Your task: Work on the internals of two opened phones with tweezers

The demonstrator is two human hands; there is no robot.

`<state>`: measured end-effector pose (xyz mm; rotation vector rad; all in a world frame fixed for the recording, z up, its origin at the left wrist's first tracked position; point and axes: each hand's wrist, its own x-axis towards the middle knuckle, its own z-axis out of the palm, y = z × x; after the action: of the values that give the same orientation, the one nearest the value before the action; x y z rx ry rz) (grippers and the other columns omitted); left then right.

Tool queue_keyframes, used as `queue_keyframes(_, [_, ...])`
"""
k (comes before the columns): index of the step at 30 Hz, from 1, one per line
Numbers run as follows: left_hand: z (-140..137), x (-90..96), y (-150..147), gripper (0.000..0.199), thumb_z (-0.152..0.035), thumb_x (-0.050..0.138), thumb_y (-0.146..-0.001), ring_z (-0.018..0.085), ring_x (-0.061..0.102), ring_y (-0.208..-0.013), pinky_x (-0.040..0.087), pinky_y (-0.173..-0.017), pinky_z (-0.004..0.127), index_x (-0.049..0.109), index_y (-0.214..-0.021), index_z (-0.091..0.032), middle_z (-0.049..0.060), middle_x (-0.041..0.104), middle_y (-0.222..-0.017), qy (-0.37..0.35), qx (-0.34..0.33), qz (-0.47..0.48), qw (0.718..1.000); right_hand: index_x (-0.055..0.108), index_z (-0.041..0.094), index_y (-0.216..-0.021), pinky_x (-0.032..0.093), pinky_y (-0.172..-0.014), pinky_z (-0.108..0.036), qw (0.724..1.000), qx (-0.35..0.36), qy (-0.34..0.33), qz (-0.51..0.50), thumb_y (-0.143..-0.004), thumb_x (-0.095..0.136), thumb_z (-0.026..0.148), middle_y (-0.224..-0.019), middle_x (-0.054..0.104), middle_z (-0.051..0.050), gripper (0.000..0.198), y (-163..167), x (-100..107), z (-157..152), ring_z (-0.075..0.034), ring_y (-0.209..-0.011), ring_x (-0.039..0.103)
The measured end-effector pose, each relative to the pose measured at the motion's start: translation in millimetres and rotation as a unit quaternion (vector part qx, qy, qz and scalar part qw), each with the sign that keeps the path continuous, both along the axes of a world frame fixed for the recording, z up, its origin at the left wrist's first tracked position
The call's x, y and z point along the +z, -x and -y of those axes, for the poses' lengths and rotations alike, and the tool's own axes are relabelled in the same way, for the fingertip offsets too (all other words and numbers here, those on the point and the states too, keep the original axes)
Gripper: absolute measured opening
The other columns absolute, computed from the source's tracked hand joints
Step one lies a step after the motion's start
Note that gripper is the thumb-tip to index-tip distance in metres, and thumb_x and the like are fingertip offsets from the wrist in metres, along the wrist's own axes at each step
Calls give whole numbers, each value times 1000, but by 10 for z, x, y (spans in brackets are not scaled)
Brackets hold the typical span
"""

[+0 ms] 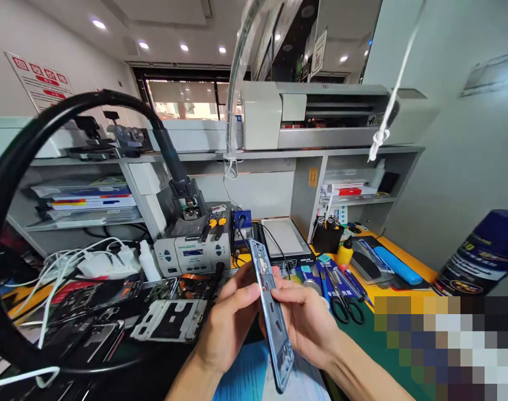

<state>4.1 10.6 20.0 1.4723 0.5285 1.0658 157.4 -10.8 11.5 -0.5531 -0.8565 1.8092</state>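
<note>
A blue-edged phone frame (274, 323) stands tilted in the middle of the view, with its opened inner side showing a dark cavity and small fittings at both ends. My left hand (229, 320) grips its left edge, the thumb pressed near the upper part. On the other side my right hand (306, 320) holds the right edge between thumb and fingers. Some fingers of both hands are hidden behind the frame. Below it lie blue and white papers (242, 374). To the left rests a silver metal phone plate (170, 321) with a black centre.
A rework station (193, 253) stands behind, its black hose (64, 108) arching over the left side. Disassembled phones (91, 334) and white cables (53, 295) crowd the left. Scissors (348, 309), a yellow bottle (345, 252) and a large spray can (479, 256) are on the right.
</note>
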Motion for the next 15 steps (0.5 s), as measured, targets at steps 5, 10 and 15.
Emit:
queue_keyframes(5, [89,-33,54,51,-37,43,-78,33,68,-100,53,-73,52,52,-128,-32,11,68,-108,64,-38,-5,997,80,27,-86,54,-68,-27,999,-37,39,-5,-73,72,25,-85,72,-3,15,34,95,165,-18,-72,65])
queue_keyframes(10, [126,7,47,62,-42,43,-70,33,68,-98,50,-67,45,49,-131,-34,10,67,-96,106,-68,-38,991,81,28,-82,55,-74,-33,997,-50,51,20,-68,71,29,-86,70,-6,17,22,155,207,-23,-74,63])
queue_keyframes(15, [116,5,54,63,-49,50,-65,35,68,-105,52,-67,46,52,-127,-33,10,69,-110,108,-80,-26,991,78,27,-75,54,-76,-35,996,-58,45,42,-67,70,32,-83,67,-6,13,21,162,222,-23,-73,60])
